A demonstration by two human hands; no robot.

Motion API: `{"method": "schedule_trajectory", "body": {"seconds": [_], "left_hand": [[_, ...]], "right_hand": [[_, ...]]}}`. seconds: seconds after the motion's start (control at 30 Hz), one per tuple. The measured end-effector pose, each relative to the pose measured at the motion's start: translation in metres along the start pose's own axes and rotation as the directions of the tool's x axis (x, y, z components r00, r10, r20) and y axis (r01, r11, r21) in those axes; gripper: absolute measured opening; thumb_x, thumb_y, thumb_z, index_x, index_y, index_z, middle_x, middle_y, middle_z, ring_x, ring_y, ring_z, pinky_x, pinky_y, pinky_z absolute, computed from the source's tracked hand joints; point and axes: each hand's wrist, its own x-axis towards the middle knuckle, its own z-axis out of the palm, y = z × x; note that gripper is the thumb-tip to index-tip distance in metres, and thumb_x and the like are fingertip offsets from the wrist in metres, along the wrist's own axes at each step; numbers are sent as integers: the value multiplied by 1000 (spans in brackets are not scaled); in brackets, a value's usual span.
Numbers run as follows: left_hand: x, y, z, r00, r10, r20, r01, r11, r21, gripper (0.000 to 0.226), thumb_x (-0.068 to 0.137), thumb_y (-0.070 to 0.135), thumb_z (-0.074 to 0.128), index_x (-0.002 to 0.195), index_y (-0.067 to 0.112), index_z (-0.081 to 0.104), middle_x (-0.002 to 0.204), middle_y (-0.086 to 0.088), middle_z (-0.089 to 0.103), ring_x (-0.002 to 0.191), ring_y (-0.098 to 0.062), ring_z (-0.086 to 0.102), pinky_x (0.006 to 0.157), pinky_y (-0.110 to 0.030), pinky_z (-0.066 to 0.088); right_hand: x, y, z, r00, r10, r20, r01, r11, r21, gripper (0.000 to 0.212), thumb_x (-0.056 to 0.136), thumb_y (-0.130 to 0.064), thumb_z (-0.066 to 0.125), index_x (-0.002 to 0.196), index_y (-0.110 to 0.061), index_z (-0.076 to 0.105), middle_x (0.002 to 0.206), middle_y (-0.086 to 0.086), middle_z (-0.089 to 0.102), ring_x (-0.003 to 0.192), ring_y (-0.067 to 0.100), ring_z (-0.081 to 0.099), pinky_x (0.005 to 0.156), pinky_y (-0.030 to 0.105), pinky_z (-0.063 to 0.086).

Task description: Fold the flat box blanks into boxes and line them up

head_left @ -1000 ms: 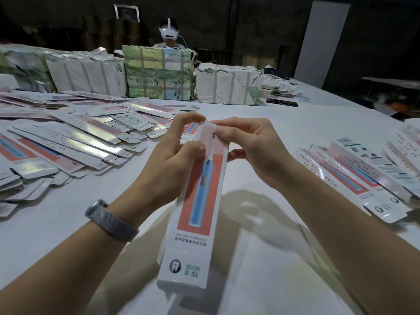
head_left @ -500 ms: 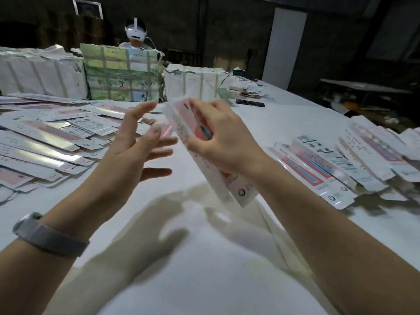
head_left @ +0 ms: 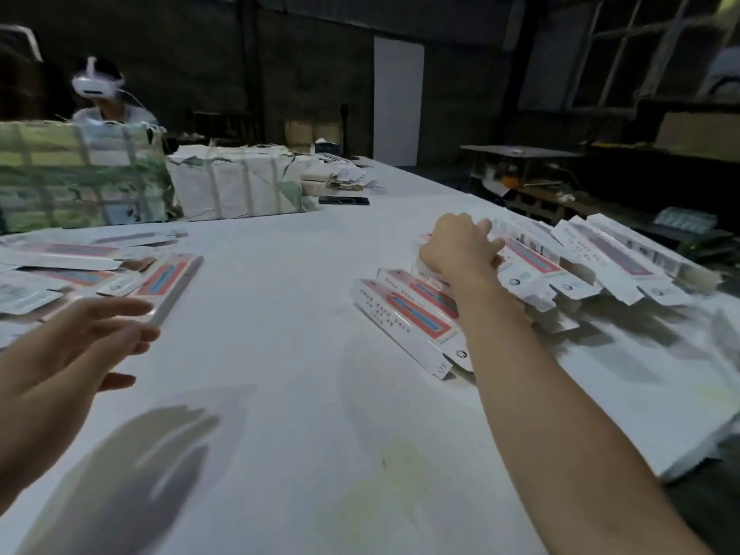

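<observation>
Your right hand (head_left: 460,246) reaches over the row of folded boxes (head_left: 404,310) at the table's (head_left: 280,354) right side, fingers curled onto one box (head_left: 532,262) (the grip itself is hidden). Your left hand (head_left: 76,338) hovers with fingers loose, holding nothing, beside the flat blanks (head_left: 80,258).

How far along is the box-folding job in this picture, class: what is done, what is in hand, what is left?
Done: a row of folded white-and-red cardboard boxes lies on the right of the white table. In hand: the right hand rests on that row, apparently setting a box in place; the left hand is open, holding nothing. Left: many flat white-and-red box blanks are spread out on the left, unfolded.
</observation>
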Motion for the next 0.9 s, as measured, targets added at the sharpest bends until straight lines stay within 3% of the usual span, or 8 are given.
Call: {"method": "schedule_trajectory", "body": {"seconds": [0.1,0.17,0.3,0.4,0.5,0.6,0.77,0.9], "left_hand": [[-1,-8,-4,1000,5,-4,-5,999,49,27,104,3,43,109,18,65,90,-3,73,91,-15,60,53,-14,53],[-6,-13,-5,996,94,0,-93,990,103,28,101,9,55,98,32,71,96,-4,73,90,-11,64,57,-14,54],[-18,-9,-9,979,203,-20,-182,913,366,18,79,37,58,87,45,73,88,21,72,82,6,63,66,-22,52],[-16,-8,-12,980,195,-32,-153,847,509,14,86,34,65,78,43,72,84,27,70,78,8,61,68,-16,44],[-8,-17,-23,986,146,-82,-57,754,655,15,92,17,66,91,31,70,98,9,73,89,-11,62,78,-27,44],[5,-30,-52,966,54,-252,182,547,817,35,93,29,60,128,24,61,131,-13,61,125,-34,48,102,-43,41],[8,-51,-111,828,-143,-542,554,356,752,56,95,49,45,148,37,32,162,-18,22,151,-49,-1,116,-68,7],[6,-52,-113,798,-248,-549,599,223,769,55,97,59,34,145,33,39,162,-22,19,148,-55,3,117,-69,3]], "right_hand": [[-6,-12,2,996,-87,-12,87,996,1,24,92,-25,58,116,-22,59,132,8,49,123,33,38,102,53,32],[-19,-29,0,976,-205,-69,209,976,59,32,92,-24,59,123,-24,63,130,6,53,119,29,42,99,47,37],[-71,-84,-4,899,-430,-77,428,831,354,27,89,-30,56,112,-29,70,112,0,68,109,24,56,90,36,46],[-126,-120,1,765,-641,-67,592,659,463,22,87,-32,56,98,-27,74,91,-3,71,95,25,59,83,34,48],[-164,-136,4,629,-775,-57,695,529,487,20,88,-31,56,94,-27,75,77,-7,67,83,22,60,81,36,50],[-177,-143,4,553,-833,-34,718,455,527,17,88,-26,59,90,-27,76,68,-12,62,77,16,57,79,34,49],[-182,-156,1,539,-836,-108,702,374,606,16,86,-19,62,81,-26,76,55,-15,57,63,12,53,65,30,41],[-185,-162,4,524,-844,-110,698,353,623,17,85,-19,62,81,-27,76,52,-16,55,61,11,52,63,28,39]]}}
